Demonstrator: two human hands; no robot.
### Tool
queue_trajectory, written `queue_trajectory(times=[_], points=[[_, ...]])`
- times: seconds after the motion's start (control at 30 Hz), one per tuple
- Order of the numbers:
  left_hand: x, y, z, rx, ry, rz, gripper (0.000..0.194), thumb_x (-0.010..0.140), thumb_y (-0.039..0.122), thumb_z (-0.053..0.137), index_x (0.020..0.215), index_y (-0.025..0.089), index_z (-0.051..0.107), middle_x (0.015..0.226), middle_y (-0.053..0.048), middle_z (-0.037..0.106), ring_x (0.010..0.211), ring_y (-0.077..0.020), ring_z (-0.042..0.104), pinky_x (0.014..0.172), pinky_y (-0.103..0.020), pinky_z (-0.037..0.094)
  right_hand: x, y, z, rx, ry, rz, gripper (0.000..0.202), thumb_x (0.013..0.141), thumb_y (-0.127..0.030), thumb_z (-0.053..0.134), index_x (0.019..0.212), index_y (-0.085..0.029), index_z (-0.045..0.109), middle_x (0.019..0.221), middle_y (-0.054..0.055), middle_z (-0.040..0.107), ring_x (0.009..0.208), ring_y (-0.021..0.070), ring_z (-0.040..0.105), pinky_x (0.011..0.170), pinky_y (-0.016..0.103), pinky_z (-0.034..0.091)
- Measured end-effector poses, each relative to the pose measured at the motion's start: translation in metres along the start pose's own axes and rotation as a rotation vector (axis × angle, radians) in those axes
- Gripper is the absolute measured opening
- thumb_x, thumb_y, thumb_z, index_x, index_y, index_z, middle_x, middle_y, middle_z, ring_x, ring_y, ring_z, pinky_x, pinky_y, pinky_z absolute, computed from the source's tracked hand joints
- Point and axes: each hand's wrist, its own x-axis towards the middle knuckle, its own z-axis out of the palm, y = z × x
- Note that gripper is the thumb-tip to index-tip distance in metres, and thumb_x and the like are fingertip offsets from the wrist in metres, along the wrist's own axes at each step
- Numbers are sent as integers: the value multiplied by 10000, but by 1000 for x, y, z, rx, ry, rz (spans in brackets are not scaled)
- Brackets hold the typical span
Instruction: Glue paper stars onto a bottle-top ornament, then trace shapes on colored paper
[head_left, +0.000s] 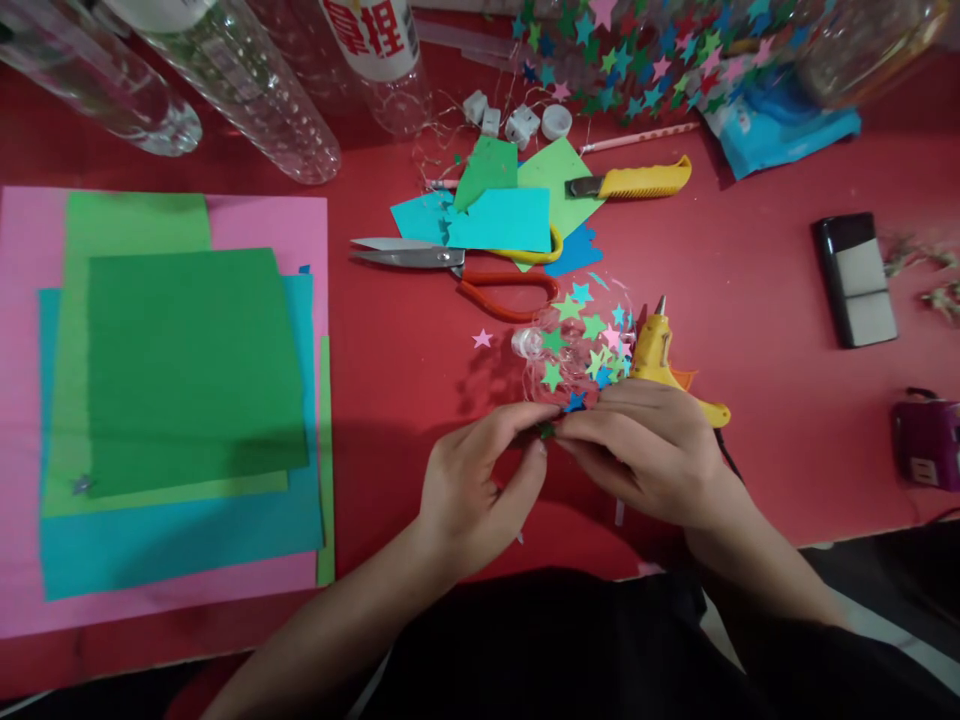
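My left hand (476, 490) and my right hand (649, 445) meet at the fingertips near the front of the table. Between them is a small dark green paper piece (547, 431), mostly covered by the fingers; its full shape is hidden. Just beyond lies a clear plastic bottle (574, 350) on its side, dotted with green, blue and pink paper stars. Behind my right hand rests a yellow hot glue gun (654, 345), partly covered by it. A single pink paper star (482, 339) lies left of the bottle.
Coloured sheets (195, 370) are stacked at left. Scissors (450, 258) lie partly under paper scraps (499, 218), near a yellow utility knife (645, 180). Plastic bottles (247, 90) and a star-covered clear object (637, 60) line the back. A black-and-white box (855, 280) sits right.
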Motion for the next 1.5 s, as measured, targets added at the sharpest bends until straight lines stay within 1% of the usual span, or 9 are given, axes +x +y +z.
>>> queue_trajectory(times=[0.27,0.7,0.8,0.93,1.2,1.37,1.5], points=[[1,-1,1,3,0,25,231,868,70,557,1077,146,621,999,-6,742,893,-59,697,858,-107,520,-1,1,1,-24,24,3,75,847,-65,591,862,-134,615,644,31,654,567,136,586,550,277,468],[0,0,0,17,3,44,219,868,66,557,1056,166,608,931,10,737,835,-52,695,809,-99,526,-1,2,4,-55,54,-3,59,849,-82,598,876,-133,611,647,27,667,551,129,577,542,277,469],[0,-1,1,25,13,37,208,867,72,560,1041,176,610,918,16,738,819,-57,698,792,-109,535,-1,2,5,-66,63,1,57,852,-91,599,887,-134,614,655,23,671,555,127,580,543,276,467],[1,-1,1,34,20,21,185,876,99,552,1021,189,620,918,6,746,809,-89,709,776,-156,561,-1,1,7,-70,74,17,53,856,-100,597,889,-137,615,658,14,667,564,125,596,550,270,474],[0,3,1,48,20,-54,171,898,143,530,1017,209,633,908,-8,750,790,-125,717,753,-215,584,-2,-1,9,-79,90,57,73,872,-133,588,934,-170,597,695,4,673,601,120,604,577,259,491],[-1,2,2,44,24,-28,180,893,128,538,1027,211,625,923,-3,749,796,-110,714,756,-189,571,-3,-3,6,-36,92,92,139,849,-122,580,980,-166,595,693,-2,657,593,115,577,568,252,475],[1,1,2,44,27,-20,161,900,138,540,1016,210,626,907,4,748,782,-104,713,744,-179,567,-2,-5,5,9,78,125,142,846,-131,564,979,-168,598,689,-12,651,583,102,564,571,242,468]])
